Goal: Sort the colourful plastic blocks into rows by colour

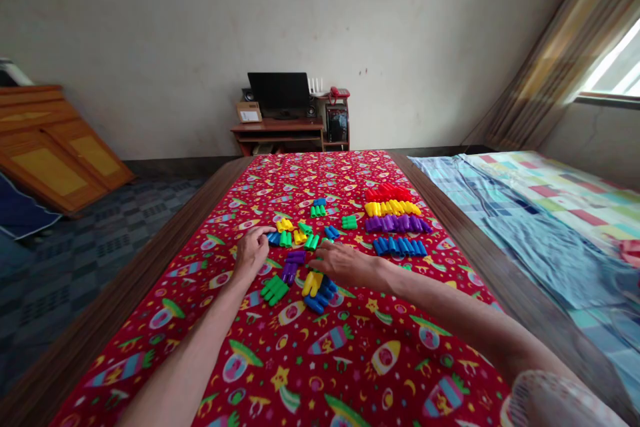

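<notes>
My left hand [253, 250] is at the left edge of a loose pile of plastic tube-shaped building blocks. Its index finger reaches out to touch or nearly touch a blue block [273, 239]; the other fingers curl loosely. My right hand [343, 263] hovers low over the pile's right side, fingers bent downward and slightly apart, with no block clearly visible in them. Around the hands lie green blocks [311, 242], yellow blocks [313, 283], purple blocks [289, 272] and dark blue blocks [320, 297]. A green group [274, 289] sits nearest me. My right hand hides part of the pile.
Rows of red [387, 192], yellow [393, 208], purple [397, 223] and blue blocks [400, 247] stand at the right. A red patterned cloth [280, 180] covers the table. Beyond is a desk with a monitor [279, 92]; a bed [550, 233] is right.
</notes>
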A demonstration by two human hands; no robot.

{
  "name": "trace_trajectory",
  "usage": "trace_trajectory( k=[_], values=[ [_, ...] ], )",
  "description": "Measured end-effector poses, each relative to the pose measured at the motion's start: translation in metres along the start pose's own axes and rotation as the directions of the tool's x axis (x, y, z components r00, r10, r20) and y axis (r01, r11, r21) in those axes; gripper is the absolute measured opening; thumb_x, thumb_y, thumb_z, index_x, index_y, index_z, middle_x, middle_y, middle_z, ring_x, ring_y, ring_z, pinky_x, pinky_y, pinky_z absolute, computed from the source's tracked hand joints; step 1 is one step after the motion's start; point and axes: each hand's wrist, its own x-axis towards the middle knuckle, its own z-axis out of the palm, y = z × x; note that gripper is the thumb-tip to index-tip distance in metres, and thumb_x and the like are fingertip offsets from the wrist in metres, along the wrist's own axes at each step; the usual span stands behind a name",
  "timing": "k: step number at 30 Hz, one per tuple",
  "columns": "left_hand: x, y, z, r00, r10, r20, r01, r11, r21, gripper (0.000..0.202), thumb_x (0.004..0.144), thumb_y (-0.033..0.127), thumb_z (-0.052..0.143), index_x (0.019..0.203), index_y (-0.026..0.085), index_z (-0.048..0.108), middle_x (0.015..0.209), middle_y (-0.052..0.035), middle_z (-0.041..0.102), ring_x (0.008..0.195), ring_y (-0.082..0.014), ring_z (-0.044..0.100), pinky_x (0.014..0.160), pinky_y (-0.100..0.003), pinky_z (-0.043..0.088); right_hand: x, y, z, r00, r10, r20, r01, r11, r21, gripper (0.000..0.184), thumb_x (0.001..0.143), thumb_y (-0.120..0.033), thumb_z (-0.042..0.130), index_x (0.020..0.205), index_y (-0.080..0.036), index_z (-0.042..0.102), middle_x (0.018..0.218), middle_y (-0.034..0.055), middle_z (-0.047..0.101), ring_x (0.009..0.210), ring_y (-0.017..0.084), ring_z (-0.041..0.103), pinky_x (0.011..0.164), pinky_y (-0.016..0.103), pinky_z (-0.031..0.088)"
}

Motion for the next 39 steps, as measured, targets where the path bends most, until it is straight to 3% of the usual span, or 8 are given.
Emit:
trace_trajectory(
  k=[4, 8, 14, 21, 28, 32, 35, 39],
  values=[
    [0.000, -0.001, 0.001, 1.000, 0.007, -0.005, -0.007, 1.000, -0.011, 0.038, 0.076, 0.020, 0.036, 0.090, 0.017, 0.071, 0.101, -0.0090, 0.073, 0.094, -0.0238, 0.067, 0.089, -0.035, 0.051, -0.028, -0.001, -0.014, 0.974, 0.172, -0.150, -0.168, 0.985, 0.040, 0.027, 0.092, -0.031, 0.056, 0.112, -0.013, 0.056, 0.096, 0.0119, 0.065, 0.089, 0.022, 0.057, 0.083, 0.037, 0.048],
    [0.000, -0.004, 0.003, 1.000, 0.008, -0.009, -0.008, 1.000, -0.010, 0.037, 0.076, 0.021, 0.037, 0.089, 0.018, 0.072, 0.100, -0.0087, 0.073, 0.093, -0.0241, 0.067, 0.088, -0.036, 0.051, -0.098, -0.007, -0.029, 0.819, 0.379, -0.430, -0.381, 0.921, 0.084, 0.040, 0.096, -0.040, 0.049, 0.125, -0.013, 0.050, 0.102, 0.0130, 0.066, 0.096, 0.022, 0.060, 0.087, 0.036, 0.048],
    [0.002, -0.006, 0.005, 0.999, 0.019, -0.031, -0.020, 1.000, -0.021, 0.037, 0.075, 0.020, 0.037, 0.086, 0.020, 0.072, 0.100, -0.0065, 0.074, 0.095, -0.0230, 0.067, 0.089, -0.034, 0.051, -0.183, -0.014, -0.026, 0.765, 0.577, -0.286, -0.619, 0.781, -0.081, 0.036, 0.098, -0.045, 0.043, 0.104, -0.016, 0.063, 0.080, 0.0089, 0.069, 0.071, 0.019, 0.064, 0.068, 0.030, 0.047],
    [0.000, -0.002, 0.002, 1.000, 0.010, -0.017, -0.010, 1.000, -0.025, 0.038, 0.075, 0.019, 0.036, 0.087, 0.019, 0.072, 0.103, -0.0080, 0.073, 0.098, -0.0239, 0.066, 0.092, -0.036, 0.050, -0.194, -0.015, -0.003, 0.720, 0.680, -0.137, -0.692, 0.694, -0.198, 0.031, 0.098, -0.042, 0.044, 0.095, -0.020, 0.065, 0.073, 0.0074, 0.067, 0.065, 0.019, 0.062, 0.058, 0.029, 0.041],
    [-0.001, 0.001, -0.001, 1.000, 0.000, 0.007, 0.000, 1.000, -0.015, 0.038, 0.076, 0.022, 0.036, 0.089, 0.019, 0.072, 0.104, -0.0095, 0.072, 0.097, -0.0246, 0.066, 0.090, -0.037, 0.050, -0.165, -0.002, -0.050, 0.606, 0.791, -0.089, -0.795, 0.596, -0.113, 0.041, 0.099, -0.043, 0.037, 0.085, -0.019, 0.067, 0.058, 0.0045, 0.061, 0.052, 0.015, 0.055, 0.050, 0.027, 0.026],
    [0.000, 0.000, 0.000, 1.000, -0.002, 0.004, 0.002, 1.000, -0.006, 0.039, 0.076, 0.022, 0.035, 0.090, 0.019, 0.072, 0.104, -0.0093, 0.072, 0.096, -0.0243, 0.066, 0.090, -0.037, 0.050, -0.107, 0.032, -0.060, 0.705, 0.706, -0.069, -0.709, 0.705, -0.022, 0.033, 0.098, -0.031, 0.039, 0.096, -0.017, 0.069, 0.075, 0.0063, 0.069, 0.062, 0.014, 0.059, 0.055, 0.025, 0.032],
    [0.000, -0.001, 0.000, 1.000, 0.010, -0.001, -0.010, 1.000, -0.008, 0.038, 0.075, 0.021, 0.036, 0.089, 0.019, 0.072, 0.102, -0.0078, 0.073, 0.095, -0.0236, 0.066, 0.090, -0.036, 0.051, -0.058, 0.061, -0.044, 0.854, 0.520, 0.005, -0.521, 0.854, 0.013, 0.027, 0.093, -0.016, 0.046, 0.109, -0.016, 0.066, 0.102, 0.0097, 0.070, 0.087, 0.016, 0.062, 0.071, 0.025, 0.043],
    [0.000, -0.002, 0.000, 1.000, 0.027, -0.015, -0.027, 0.999, -0.025, 0.037, 0.075, 0.019, 0.037, 0.088, 0.020, 0.072, 0.099, -0.0065, 0.073, 0.093, -0.0225, 0.067, 0.089, -0.035, 0.051, -0.019, 0.083, -0.015, 0.920, 0.382, 0.090, -0.383, 0.924, -0.003, 0.038, 0.082, -0.003, 0.052, 0.116, -0.015, 0.065, 0.110, 0.0114, 0.068, 0.101, 0.020, 0.060, 0.086, 0.029, 0.047]
  ],
)
